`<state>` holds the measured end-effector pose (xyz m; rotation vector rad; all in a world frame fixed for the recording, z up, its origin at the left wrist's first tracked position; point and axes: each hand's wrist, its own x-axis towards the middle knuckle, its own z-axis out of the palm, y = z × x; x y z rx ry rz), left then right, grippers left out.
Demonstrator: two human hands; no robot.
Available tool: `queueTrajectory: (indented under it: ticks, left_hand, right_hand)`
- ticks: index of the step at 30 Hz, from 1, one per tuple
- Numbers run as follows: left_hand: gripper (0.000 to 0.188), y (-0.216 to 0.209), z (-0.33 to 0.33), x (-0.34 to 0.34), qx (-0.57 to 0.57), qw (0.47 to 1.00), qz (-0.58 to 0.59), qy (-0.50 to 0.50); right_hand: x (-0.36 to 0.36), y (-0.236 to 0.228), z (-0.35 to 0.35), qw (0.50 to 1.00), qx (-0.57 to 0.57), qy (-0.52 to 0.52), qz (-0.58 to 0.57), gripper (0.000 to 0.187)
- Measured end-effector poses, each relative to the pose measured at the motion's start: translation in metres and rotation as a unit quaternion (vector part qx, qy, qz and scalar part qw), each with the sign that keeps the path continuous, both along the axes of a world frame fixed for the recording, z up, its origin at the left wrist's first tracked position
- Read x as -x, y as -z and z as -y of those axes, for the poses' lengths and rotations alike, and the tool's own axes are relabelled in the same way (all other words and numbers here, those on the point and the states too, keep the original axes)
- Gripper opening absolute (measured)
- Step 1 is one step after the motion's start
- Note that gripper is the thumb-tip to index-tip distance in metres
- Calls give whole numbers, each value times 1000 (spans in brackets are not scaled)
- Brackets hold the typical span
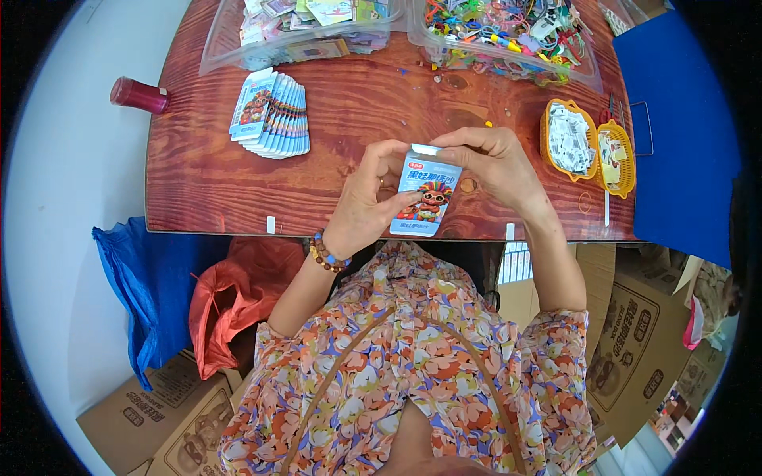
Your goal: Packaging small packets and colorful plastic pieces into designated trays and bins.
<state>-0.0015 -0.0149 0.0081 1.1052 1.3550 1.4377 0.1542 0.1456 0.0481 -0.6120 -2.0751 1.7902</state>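
A small light-blue printed carton (426, 198) with a cartoon figure on its front is held upright over the table's near edge. My left hand (371, 195) is closed round its left side, thumb lying across the front. At the carton's top, the fingers of my right hand (496, 166) pinch by the white end flap (426, 149). Whether anything is inside the carton cannot be seen. To the left on the table lies a fanned stack of matching flat cartons (274, 115).
Two clear plastic bins stand at the back, one with printed packets (309, 28), one with colourful small trinkets (508, 36). Yellow baskets (569, 139) with small white slips sit at the right. A red jar (140, 95) lies at the left edge. Bags and cardboard boxes (635, 341) are below.
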Motion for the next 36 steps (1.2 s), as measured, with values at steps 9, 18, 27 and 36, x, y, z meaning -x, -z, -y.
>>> queueTrajectory:
  ticks: [9, 18, 27, 36]
  left_hand:
    - [64, 4, 0, -2, 25, 999, 22, -7]
    - [70, -2, 1, -7, 37, 998, 43, -6]
    - [66, 8, -1, -18, 28, 995, 88, -23]
    - [50, 4, -7, -9, 26, 993, 100, 49]
  right_hand:
    - [-5, -13, 1, 988, -130, -18, 80, 17]
    - [-23, -8, 12, 965, -249, -77, 17, 31]
    - [-30, 22, 25, 978, -202, 45, 3, 43]
    - [-33, 33, 9, 979, -197, 8, -52, 40]
